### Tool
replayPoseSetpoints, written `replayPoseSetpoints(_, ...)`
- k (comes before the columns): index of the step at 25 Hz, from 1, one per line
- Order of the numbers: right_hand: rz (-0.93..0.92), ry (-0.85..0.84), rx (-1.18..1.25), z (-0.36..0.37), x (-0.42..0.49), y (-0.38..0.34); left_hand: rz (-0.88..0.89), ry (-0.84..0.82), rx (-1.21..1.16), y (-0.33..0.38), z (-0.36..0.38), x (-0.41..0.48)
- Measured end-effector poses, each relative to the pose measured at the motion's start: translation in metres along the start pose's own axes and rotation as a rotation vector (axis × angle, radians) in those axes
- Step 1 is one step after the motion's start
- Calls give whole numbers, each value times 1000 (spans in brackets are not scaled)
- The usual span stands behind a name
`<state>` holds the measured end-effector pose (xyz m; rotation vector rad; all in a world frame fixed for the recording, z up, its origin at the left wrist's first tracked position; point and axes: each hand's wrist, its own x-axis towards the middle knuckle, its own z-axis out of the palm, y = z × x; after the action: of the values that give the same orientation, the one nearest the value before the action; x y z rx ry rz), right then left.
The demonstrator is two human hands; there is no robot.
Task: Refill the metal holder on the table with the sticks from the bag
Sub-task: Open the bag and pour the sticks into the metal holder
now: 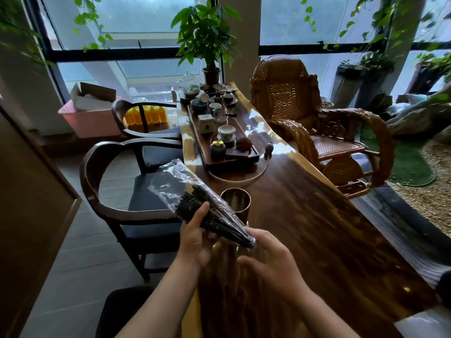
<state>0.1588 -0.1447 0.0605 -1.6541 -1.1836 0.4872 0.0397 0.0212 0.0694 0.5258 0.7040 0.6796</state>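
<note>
Left hand (195, 236) clamped the crinkly plastic bag (192, 198); right hand (268, 254) pinched its near end. Thin dark sticks (195, 197) looked light and brittle, best gripped mid-bundle beside the metal holder (236, 200).

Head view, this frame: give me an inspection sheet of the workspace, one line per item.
Surface: long glossy dark wooden table, near half bare.
Job's things: clear plastic bag of dark sticks, held tilted above the table edge; metal holder upright just behind it, contents unclear.
Clutter: wooden tea tray with cups, jars and lidded bowls at the far end; a potted plant beyond.
Hands: left hand grips the bag's middle; right hand is at its lower end.
Cables: a pale hose curves past the tray.
Surroundings: two dark armchairs left, a wicker rocking chair right, windows, hanging vines.
</note>
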Motion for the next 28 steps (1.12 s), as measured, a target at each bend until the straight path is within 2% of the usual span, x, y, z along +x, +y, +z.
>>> replayPoseSetpoints(3,7,206,136,-3,4,-3,-73,-51,-39,-17,15,3)
replayPoseSetpoints(8,24,292,369,-44,15,-6,15,-212,-141,-26,24,-4)
replayPoseSetpoints(12,142,359,468,-69,25,-3,-19,-159,-234,-43,46,1)
replayPoseSetpoints(16,135,389,407,-88,28,6,-6,-164,-317,-56,67,10)
replayPoseSetpoints(19,161,437,400,-97,29,11,-40,-254,-298,-64,76,20)
replayPoseSetpoints(25,267,702,442,-102,34,20,-206,-308,-362,-82,87,45)
replayPoseSetpoints(28,296,773,420,-100,41,21,-283,-298,-349,-89,93,58)
